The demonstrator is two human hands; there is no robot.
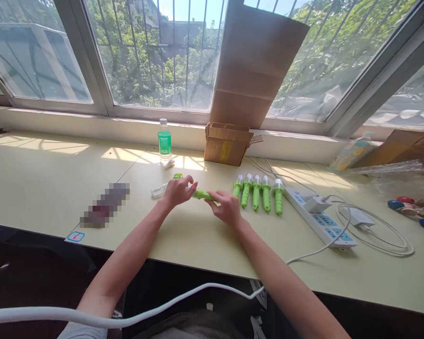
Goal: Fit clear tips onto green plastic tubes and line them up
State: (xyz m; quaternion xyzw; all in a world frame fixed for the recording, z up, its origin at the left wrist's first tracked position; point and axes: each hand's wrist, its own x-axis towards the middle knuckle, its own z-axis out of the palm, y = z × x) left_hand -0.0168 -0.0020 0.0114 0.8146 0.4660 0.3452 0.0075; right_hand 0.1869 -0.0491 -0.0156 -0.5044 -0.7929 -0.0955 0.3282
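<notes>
Both my hands meet over the pale yellow table (198, 235). My left hand (178, 189) is closed around one end of a green plastic stick toy (202, 195). My right hand (226, 205) pinches its other end. A clear plastic piece (158, 191) lies just left of my left hand, and a small green piece (177, 175) sits behind it. To the right of my right hand, several finished green sticks with clear tops (257, 190) lie side by side in a row.
A bottle with a green label (164, 141) and an open cardboard box (227, 142) stand by the window sill. A white power strip (321, 219) with plugged chargers and cables lies right. Colourful wooden toys (415, 209) sit far right. A blurred dark object (105, 205) lies left.
</notes>
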